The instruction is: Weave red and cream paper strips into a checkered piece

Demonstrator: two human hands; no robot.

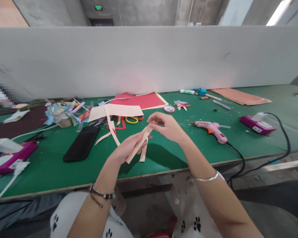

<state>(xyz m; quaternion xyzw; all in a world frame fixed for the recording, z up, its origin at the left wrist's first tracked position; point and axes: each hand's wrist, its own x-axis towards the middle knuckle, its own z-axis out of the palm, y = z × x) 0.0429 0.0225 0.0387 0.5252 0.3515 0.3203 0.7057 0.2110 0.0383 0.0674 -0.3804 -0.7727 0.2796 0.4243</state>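
Above the front of the green table, my left hand (pixel 129 145) and my right hand (pixel 165 127) both hold a pale peach paper strip (pixel 138 147). The strip slants from my right fingertips down across my left hand. My right thumb and fingers pinch its upper end, while my left fingers curl beneath it and are partly hidden. Another short peach strip (pixel 144 152) hangs or lies just below my left fingers; I cannot tell which. A long peach strip (pixel 110 127) runs from a peach paper sheet (pixel 116 111) toward my left hand.
A pink hot glue gun (pixel 212 129) lies right, its cable trailing over the edge. A black phone (pixel 81 143) lies left. Yellow-handled scissors (pixel 131 120), red paper (pixel 141 100) and a glue stick (pixel 187 92) are farther back. Purple power strips (pixel 257 125) sit on both sides.
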